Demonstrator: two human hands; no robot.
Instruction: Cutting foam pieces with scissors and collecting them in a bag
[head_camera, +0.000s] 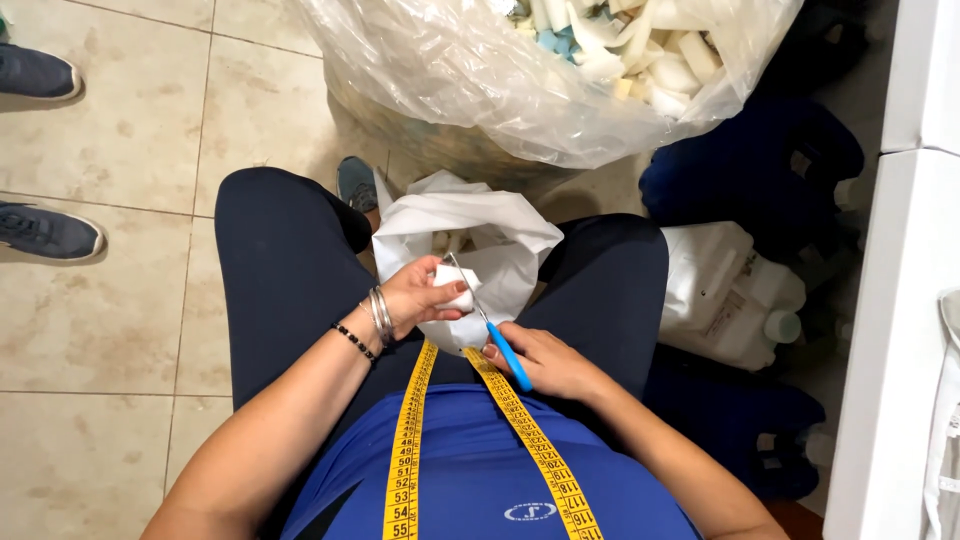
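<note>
Beige tile floor (110, 130) under us, and we're sitting down looking at our own lap, dark trousers and a blue top with a yellow tape measure (410, 450) hanging round the neck. Our left hand (415, 297) is closed around a small white foam piece (455, 285), pinched between thumb and fingers right above a white bag (470, 215) that sits open between the knees. Our right hand (545, 362) is wrapped round blue-handled scissors (495, 335), blades pointing up and touching the foam piece. Just past the white bag there's a big clear plastic bag (480, 80) stuffed with white, cream and blue foam scraps. Off to the right, a white jug (725, 290) on its side next to some dark blue stuff. Two grey shoes (40, 150) of someone else at the left edge.
</note>
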